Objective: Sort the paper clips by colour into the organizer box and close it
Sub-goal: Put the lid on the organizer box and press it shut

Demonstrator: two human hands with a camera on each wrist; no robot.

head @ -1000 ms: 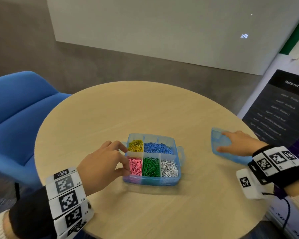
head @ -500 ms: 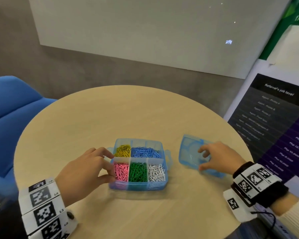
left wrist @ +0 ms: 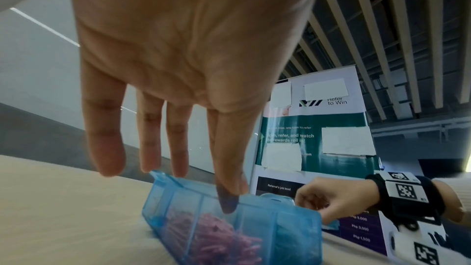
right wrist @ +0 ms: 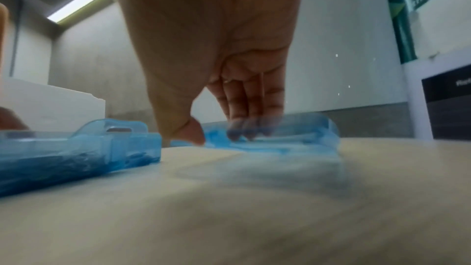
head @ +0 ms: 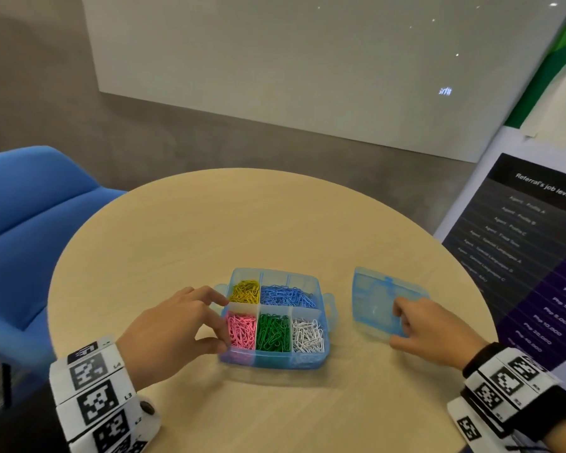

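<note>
Translucent blue lid [head: 384, 302] lies flat on desk [head: 275, 217], just right of organizer box [head: 275, 322]. Right hand [head: 435, 331] nearer, fingers [right wrist: 244, 128] pinching lid's near edge. Left hand [head: 174, 325] grips box's left side.

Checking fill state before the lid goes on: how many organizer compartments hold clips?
5. Far row: yellow clips left, blue clips across the middle and right. Near row: pink clips left, green clips middle, white clips right. No compartments hidden.

Bare table [head: 275, 223] lies behind the organizer box [head: 275, 358]; the lid [head: 373, 289] flanks its right.
</note>
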